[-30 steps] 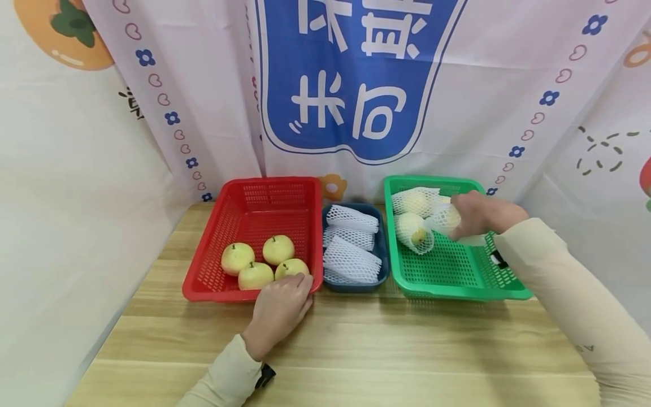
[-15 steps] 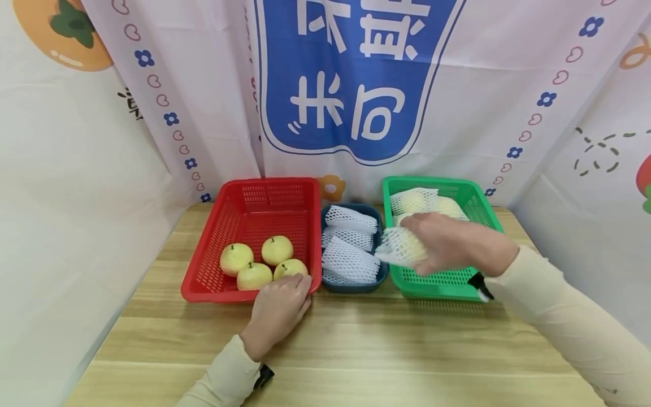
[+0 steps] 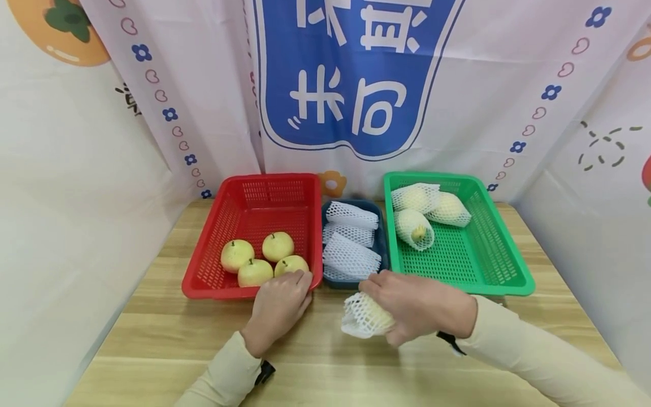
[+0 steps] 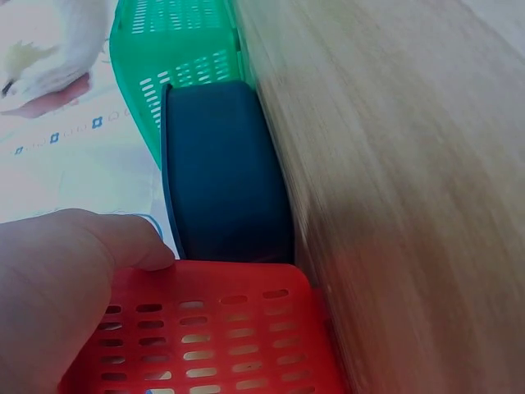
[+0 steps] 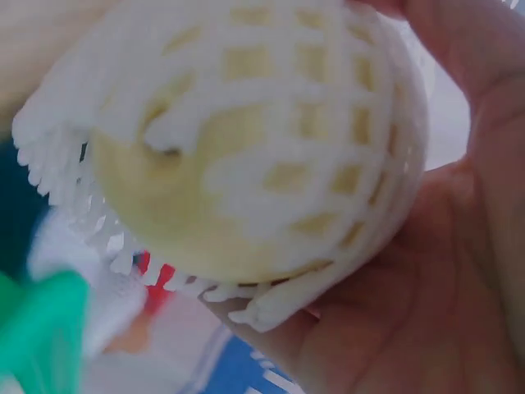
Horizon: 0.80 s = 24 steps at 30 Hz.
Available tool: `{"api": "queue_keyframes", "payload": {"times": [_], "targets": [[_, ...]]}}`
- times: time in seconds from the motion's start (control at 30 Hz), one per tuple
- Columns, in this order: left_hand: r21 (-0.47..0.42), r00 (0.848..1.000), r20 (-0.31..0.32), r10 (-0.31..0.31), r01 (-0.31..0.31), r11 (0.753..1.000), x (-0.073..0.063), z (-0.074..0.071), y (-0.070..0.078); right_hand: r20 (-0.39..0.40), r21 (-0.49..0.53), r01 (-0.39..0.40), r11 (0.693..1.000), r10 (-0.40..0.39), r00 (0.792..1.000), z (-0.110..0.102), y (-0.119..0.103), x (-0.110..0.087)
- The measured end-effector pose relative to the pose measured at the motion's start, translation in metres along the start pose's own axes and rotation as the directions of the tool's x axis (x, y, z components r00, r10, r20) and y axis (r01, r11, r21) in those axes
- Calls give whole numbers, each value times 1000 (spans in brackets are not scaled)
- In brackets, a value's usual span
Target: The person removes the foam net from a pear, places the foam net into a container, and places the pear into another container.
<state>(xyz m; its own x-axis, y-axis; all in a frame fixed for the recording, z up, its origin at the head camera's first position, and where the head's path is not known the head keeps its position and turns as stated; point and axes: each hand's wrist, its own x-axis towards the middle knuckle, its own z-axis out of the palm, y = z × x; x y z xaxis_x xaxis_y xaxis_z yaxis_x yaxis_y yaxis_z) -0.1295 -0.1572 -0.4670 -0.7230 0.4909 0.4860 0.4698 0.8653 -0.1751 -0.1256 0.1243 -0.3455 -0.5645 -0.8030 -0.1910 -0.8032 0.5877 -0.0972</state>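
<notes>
Above the table in front of the blue tray, my right hand (image 3: 419, 308) holds a pale yellow pear (image 5: 189, 197) in a white foam net sleeve (image 3: 363, 316). The net's loose end sticks out past the fruit to the left. My left hand (image 3: 281, 308) grips the front rim of the red basket (image 3: 203, 292) near its right corner; its thumb (image 4: 135, 242) shows on the rim in the left wrist view. Several bare pears (image 3: 255, 273) lie in the front of that basket, one partly hidden behind the left hand.
A dark blue tray (image 4: 225, 172) with several white foam nets (image 3: 351, 257) stands between the baskets. In the green basket (image 3: 508, 254), several netted pears (image 3: 414, 226) lie at the back left. A printed cloth (image 3: 473, 113) hangs behind the wooden table (image 3: 305, 362).
My right hand has lifted the netted pear out of the green basket and carried it left and toward me, over the table. The left hand stays on the red basket's rim.
</notes>
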Motion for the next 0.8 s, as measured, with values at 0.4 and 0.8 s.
{"api": "queue_keyframes", "payload": {"times": [0.4,0.8], "targets": [[-1,1000,12,-5,6,1000,2,0,1,109,9,-60,998,58,992,66,11,21],[-165,996,81,-33,46,985,2,-20,-3,28,248,-84,965,80,996,79,26,7]]}}
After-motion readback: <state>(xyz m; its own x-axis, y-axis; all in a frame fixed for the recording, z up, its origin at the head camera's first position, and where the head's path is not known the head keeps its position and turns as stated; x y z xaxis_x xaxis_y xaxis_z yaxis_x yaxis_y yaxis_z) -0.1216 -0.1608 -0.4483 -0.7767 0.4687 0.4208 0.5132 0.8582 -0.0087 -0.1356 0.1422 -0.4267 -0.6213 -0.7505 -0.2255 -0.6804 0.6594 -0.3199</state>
